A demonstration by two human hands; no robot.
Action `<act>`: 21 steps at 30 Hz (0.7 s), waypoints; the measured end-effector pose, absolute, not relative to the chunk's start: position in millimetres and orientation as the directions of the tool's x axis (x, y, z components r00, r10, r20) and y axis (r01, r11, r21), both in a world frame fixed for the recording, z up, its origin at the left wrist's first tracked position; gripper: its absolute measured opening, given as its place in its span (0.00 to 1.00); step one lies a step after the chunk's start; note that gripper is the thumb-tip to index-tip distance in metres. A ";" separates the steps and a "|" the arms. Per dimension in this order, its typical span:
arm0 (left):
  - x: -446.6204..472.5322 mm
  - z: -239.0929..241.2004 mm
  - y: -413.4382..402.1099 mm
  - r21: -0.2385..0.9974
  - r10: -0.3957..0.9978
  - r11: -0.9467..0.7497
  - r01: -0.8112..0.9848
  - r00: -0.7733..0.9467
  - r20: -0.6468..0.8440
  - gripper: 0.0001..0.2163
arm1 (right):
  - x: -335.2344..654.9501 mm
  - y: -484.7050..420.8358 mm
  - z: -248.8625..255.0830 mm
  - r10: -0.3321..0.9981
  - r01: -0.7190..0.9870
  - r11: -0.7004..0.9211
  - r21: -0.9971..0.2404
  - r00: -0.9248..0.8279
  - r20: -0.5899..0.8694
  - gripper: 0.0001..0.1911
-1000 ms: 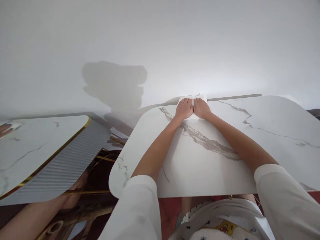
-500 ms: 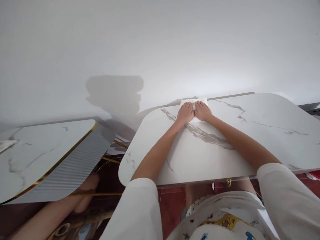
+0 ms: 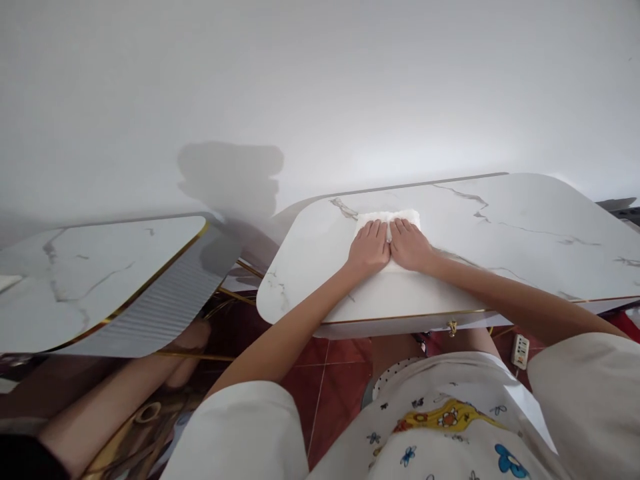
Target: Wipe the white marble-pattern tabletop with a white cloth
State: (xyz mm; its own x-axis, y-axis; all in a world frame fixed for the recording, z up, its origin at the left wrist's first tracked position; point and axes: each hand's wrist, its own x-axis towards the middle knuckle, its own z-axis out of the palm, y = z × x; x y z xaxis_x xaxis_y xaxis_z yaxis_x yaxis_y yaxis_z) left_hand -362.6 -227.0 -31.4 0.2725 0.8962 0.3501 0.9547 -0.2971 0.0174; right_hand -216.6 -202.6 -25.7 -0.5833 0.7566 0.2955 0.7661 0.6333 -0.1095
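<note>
A white cloth (image 3: 395, 217), perhaps a paper towel, lies on the white marble-patterned tabletop (image 3: 310, 267). My left hand (image 3: 370, 243) rests palm down on its left part, fingers stretched forward. Beside it, with the thumbs close together, my right hand (image 3: 409, 245) presses flat on the right part. The hands cover the middle of the cloth, while its far edge shows beyond the fingertips. At the tabletop's front, a gold-coloured drawer knob (image 3: 452, 328) juts out near my body.
A pale wall (image 3: 320, 87) stands behind the table. To the left is a second marble-patterned table (image 3: 115, 267) with a gold edge, and another person's leg (image 3: 110, 407) reaches beneath it. A power strip (image 3: 521, 351) lies on the red tiled floor (image 3: 320, 387).
Both hands and the cloth have moved back toward my body, away from the table's far edge. My elbows bend more, and the view has shifted slightly.
</note>
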 end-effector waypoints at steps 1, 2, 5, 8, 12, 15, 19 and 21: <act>-360.4 -31.0 -240.3 0.020 0.897 -0.289 0.957 0.263 0.354 0.24 | -214.6 -214.5 -25.5 0.755 0.765 0.635 -0.107 -0.586 0.294 0.29; -357.9 -30.5 -253.8 0.023 0.900 -0.279 0.960 0.253 0.356 0.25 | -212.4 -226.5 -25.2 0.755 0.765 0.635 -0.107 -0.587 0.292 0.29; -350.8 -29.1 -291.9 0.034 0.904 -0.266 0.963 0.237 0.355 0.26 | -206.2 -260.5 -23.8 0.761 0.762 0.635 -0.131 -0.586 0.278 0.30; -346.4 -28.3 -318.0 0.044 0.911 -0.247 0.968 0.217 0.351 0.26 | -202.4 -285.1 -21.0 0.770 0.758 0.631 -0.169 -0.585 0.254 0.30; -338.6 -29.2 -329.6 0.073 0.914 -0.216 0.974 0.175 0.365 0.25 | -196.9 -296.0 -16.1 0.777 0.761 0.626 -0.172 -0.588 0.225 0.30; -322.2 -31.2 -331.5 0.109 0.915 -0.176 0.978 0.122 0.385 0.25 | -182.9 -294.7 -16.2 0.757 0.743 0.649 -0.162 -0.610 0.237 0.30; -294.5 -32.3 -332.0 0.145 0.915 -0.174 0.974 0.106 0.389 0.26 | -155.7 -291.6 -22.2 0.736 0.732 0.667 -0.138 -0.619 0.274 0.29; -286.9 -32.0 -327.8 0.154 0.914 -0.194 0.969 0.121 0.387 0.25 | -147.2 -287.6 -24.9 0.729 0.730 0.672 -0.122 -0.623 0.284 0.29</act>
